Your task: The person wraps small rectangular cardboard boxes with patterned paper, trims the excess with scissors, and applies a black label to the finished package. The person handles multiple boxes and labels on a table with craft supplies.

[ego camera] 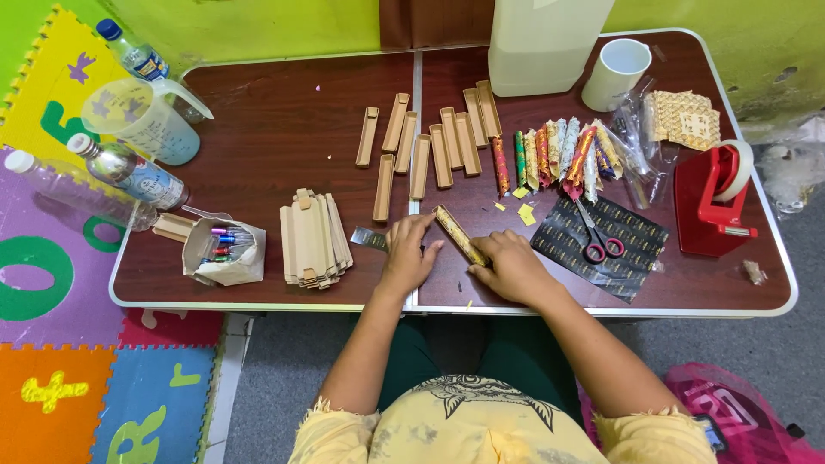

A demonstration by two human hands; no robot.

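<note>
The slim patterned box (461, 235) lies slantwise between both hands — left hand (406, 255) flat and open beside it, right hand (513, 269) curled, pinching its near end.

Between the left hand (407, 254) and right hand (511, 268), a narrow box (460, 235) is showing gold-on-dark patterned wrap. Right of the right hand, a black sheet (632, 228) with gold print is lying under pink-handled scissors (599, 241); farther right, a red tape dispenser (711, 204). Left of the left hand, plain tan flat boxes (314, 238).
</note>
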